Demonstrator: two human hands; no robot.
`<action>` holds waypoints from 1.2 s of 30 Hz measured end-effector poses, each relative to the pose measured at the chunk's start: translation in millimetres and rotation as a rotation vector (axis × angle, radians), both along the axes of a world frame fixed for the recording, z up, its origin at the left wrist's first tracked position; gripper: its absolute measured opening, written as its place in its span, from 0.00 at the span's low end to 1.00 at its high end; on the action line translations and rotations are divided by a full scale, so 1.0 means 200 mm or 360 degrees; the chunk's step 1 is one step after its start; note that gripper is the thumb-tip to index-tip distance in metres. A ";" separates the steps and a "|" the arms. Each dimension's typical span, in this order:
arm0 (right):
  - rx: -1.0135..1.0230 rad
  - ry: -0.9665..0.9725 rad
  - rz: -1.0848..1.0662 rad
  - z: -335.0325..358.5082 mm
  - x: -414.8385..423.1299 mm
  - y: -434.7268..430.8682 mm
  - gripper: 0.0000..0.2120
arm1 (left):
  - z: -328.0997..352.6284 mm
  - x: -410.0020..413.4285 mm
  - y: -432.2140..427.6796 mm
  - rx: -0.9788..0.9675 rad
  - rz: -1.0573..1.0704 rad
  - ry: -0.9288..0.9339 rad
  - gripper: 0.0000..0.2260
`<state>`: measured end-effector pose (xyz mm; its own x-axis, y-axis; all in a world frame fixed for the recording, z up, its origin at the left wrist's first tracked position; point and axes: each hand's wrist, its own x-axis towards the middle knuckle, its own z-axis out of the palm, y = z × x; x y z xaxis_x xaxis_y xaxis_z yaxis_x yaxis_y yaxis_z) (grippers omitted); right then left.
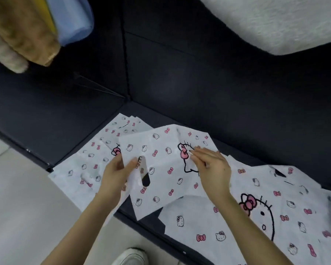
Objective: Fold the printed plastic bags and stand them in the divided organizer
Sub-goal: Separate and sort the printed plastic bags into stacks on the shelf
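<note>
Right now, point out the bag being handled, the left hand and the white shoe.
bag being handled [164, 180], head view, printed face right of the handle cut-out.
left hand [116, 174], head view, back of the hand.
white shoe [131, 258], head view, its toe.

One head-worn camera looks steeply down, close over a dark sofa [199, 83].
</note>
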<state>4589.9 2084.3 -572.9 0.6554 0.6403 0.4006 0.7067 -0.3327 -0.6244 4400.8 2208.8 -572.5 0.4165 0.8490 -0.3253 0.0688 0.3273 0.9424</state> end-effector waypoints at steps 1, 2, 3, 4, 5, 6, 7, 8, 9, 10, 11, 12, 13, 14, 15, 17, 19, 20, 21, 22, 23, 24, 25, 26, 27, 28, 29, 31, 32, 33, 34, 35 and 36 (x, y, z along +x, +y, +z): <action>-0.0008 -0.0045 0.0042 -0.04 -0.03 0.09 0.07 | -0.03 -0.05 0.05 0.0035 0.0093 0.0097 0.11; -0.0020 -0.0100 0.0086 -0.08 -0.06 0.18 0.07 | -0.08 -0.10 0.10 0.0069 0.0192 0.0189 0.15; -0.0030 -0.0140 0.0129 -0.11 -0.10 0.27 0.07 | -0.12 -0.15 0.14 0.0087 0.0321 0.0252 0.15; -0.0032 -0.0175 0.0170 -0.14 -0.13 0.36 0.07 | -0.15 -0.18 0.19 0.0091 0.0433 0.0299 0.14; -0.0035 -0.0210 0.0210 -0.16 -0.15 0.44 0.07 | -0.17 -0.22 0.22 0.0090 0.0548 0.0349 0.11; -0.0044 -0.0232 0.0250 -0.18 -0.18 0.52 0.07 | -0.19 -0.25 0.26 0.0094 0.0639 0.0414 0.07; -0.0061 -0.0253 0.0295 -0.20 -0.21 0.59 0.07 | -0.20 -0.28 0.28 0.0123 0.0708 0.0485 0.08; -0.0083 -0.0293 0.0336 -0.22 -0.23 0.64 0.07 | -0.20 -0.30 0.30 0.0190 0.0771 0.0607 0.10; -0.0132 -0.0315 0.0400 -0.24 -0.24 0.69 0.07 | -0.20 -0.31 0.30 0.0336 0.0820 0.0786 0.13; -0.0187 -0.0319 0.0475 -0.26 -0.27 0.73 0.07 | -0.22 -0.32 0.30 0.0551 0.0815 0.0999 0.16; -0.0256 -0.0330 0.0555 -0.29 -0.28 0.76 0.07 | -0.23 -0.33 0.30 0.0792 0.0754 0.1202 0.18; -0.0389 -0.0381 0.0623 -0.34 -0.28 0.79 0.07 | -0.25 -0.33 0.28 0.1033 0.0659 0.1344 0.19; -0.0529 -0.0484 0.0698 -0.38 -0.28 0.81 0.11 | -0.29 -0.32 0.26 0.1253 0.0536 0.1393 0.20; -0.0709 -0.0582 0.0771 -0.42 -0.28 0.82 0.18 | -0.32 -0.30 0.23 0.1457 0.0390 0.1384 0.20; -0.0862 -0.0634 0.0818 -0.44 -0.28 0.82 0.22 | -0.36 -0.28 0.19 0.1600 0.0213 0.1358 0.20; -0.1054 -0.0622 0.0886 -0.45 -0.29 0.82 0.18 | -0.42 -0.24 0.14 0.1711 -0.0158 0.1379 0.19; -0.1133 -0.0589 0.0859 -0.45 -0.28 0.78 0.19 | -0.49 -0.22 0.12 0.1646 -0.0420 0.1521 0.21; -0.1106 -0.0563 0.0835 -0.44 -0.28 0.75 0.20 | -0.51 -0.22 0.12 0.1591 -0.0511 0.1596 0.22; -0.0996 -0.0492 0.0778 -0.44 -0.27 0.70 0.21 | -0.52 -0.23 0.13 0.1546 -0.0569 0.1651 0.23; -0.0854 -0.0388 0.0667 -0.42 -0.26 0.65 0.21 | -0.54 -0.23 0.14 0.1527 -0.0607 0.1684 0.23; -0.0692 -0.0278 0.0534 -0.41 -0.25 0.57 0.23 | -0.54 -0.24 0.15 0.1512 -0.0630 0.1705 0.24; -0.0560 -0.0145 0.0395 -0.41 -0.23 0.47 0.24 | -0.54 -0.24 0.15 0.1506 -0.0647 0.1724 0.24; -0.0497 -0.0058 0.0268 -0.41 -0.20 0.35 0.25 | -0.54 -0.24 0.15 0.1506 -0.0655 0.1739 0.24; -0.0508 -0.0008 0.0157 -0.40 -0.17 0.21 0.27 | -0.54 -0.24 0.15 0.1521 -0.0657 0.1748 0.24; -0.0548 0.0025 0.0057 -0.39 -0.14 0.06 0.29 | -0.54 -0.23 0.15 0.1539 -0.0654 0.1745 0.24; -0.0591 0.0048 -0.0046 -0.37 -0.10 -0.10 0.31 | -0.54 -0.23 0.15 0.1533 -0.0663 0.1741 0.24; -0.0630 0.0015 -0.0170 -0.37 -0.06 -0.26 0.32 | -0.52 -0.22 0.15 0.1518 -0.0670 0.1738 0.25; -0.0756 -0.0115 -0.0431 -0.36 0.02 -0.58 0.36 | -0.48 -0.17 0.13 0.1541 -0.0623 0.1707 0.25; -0.0857 -0.0100 -0.0565 -0.36 0.04 -0.72 0.38 | -0.44 -0.14 0.10 0.1574 -0.0595 0.1646 0.24; -0.0963 -0.0030 -0.0687 -0.37 0.06 -0.84 0.40 | -0.41 -0.09 0.06 0.1617 -0.0589 0.1544 0.23; -0.1061 0.0035 -0.0768 -0.38 0.06 -0.95 0.43 | -0.38 -0.04 0.00 0.1660 -0.0602 0.1415 0.22; -0.1148 0.0078 -0.0818 -0.39 0.06 -1.03 0.45 | -0.36 0.00 -0.07 0.1685 -0.0637 0.1286 0.21; -0.1221 0.0111 -0.0844 -0.41 0.05 -1.10 0.46 | -0.34 0.05 -0.14 0.1687 -0.0713 0.1196 0.21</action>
<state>4599.2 1864.9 -654.4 0.9443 0.3238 -0.0588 0.3138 -0.9397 -0.1357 4410.1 2180.3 -639.6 0.7314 0.6711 0.1213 0.5771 -0.7038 0.4143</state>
